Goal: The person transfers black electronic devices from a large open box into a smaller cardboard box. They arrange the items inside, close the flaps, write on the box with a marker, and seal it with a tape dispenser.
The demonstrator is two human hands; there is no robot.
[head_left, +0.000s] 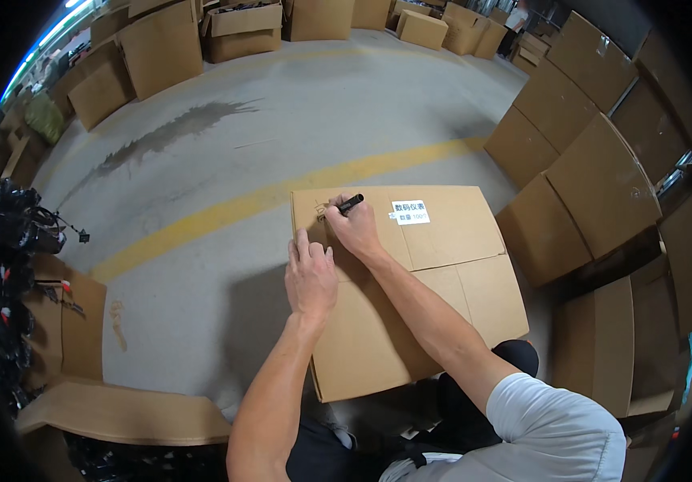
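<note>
A closed cardboard box [378,329] stands in front of me, its flat top toward me. My right hand [353,227] grips a black marker pen [351,202] near the box's far left corner. Handwritten dark strokes [321,211] show on the cardboard just left of that hand; the pen's tip is hidden by my fingers. My left hand [311,275] rests on the box's left edge with its fingers stretched out, below the writing. To the right of the pen, a white printed label [410,212] is stuck on the box top.
Stacked cardboard boxes [575,201] rise close on the right. At left, black-wrapped cable bundles [8,281] pile up above an open carton [121,414]. A yellow line [201,229] and a dark stain [165,132] mark the grey floor. More boxes [161,48] line the far side; a person [515,20] stands there.
</note>
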